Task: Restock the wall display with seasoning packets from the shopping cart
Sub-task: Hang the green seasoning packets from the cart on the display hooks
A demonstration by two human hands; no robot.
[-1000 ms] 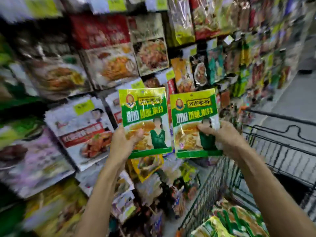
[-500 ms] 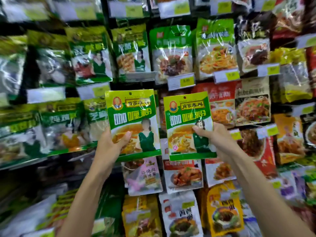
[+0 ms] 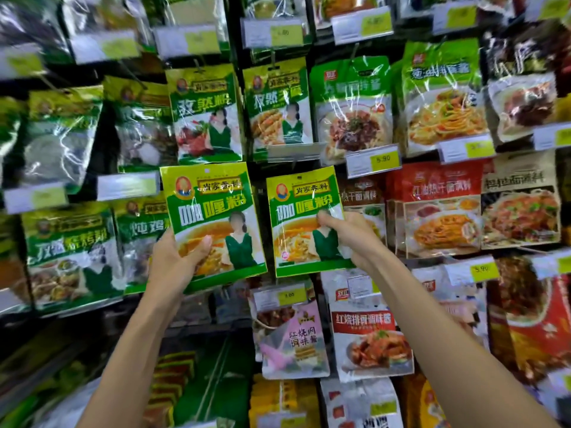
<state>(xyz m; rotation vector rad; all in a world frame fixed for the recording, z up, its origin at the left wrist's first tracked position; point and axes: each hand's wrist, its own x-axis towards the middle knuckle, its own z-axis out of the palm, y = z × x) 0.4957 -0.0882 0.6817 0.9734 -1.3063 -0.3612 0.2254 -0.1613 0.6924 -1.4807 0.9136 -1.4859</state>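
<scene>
Head-camera view of a shop's wall display (image 3: 258, 180), crowded with hanging seasoning packets. The landmark is a yellow price tag (image 3: 374, 160) near the centre. Just below and left of the tag, the right hand (image 3: 349, 239) pinches a green curry-powder packet (image 3: 302, 217) at its right edge, thumb on the front. Further left of the tag, the left hand (image 3: 173, 261) grips a matching packet (image 3: 213, 211) by its lower left corner. Both packets are upright and face out, raised before the display — not yet hung. To do this well, find the hook left of the tag, which is hidden here, then thread each packet's top slot one at a time — fronts kept outward.
</scene>
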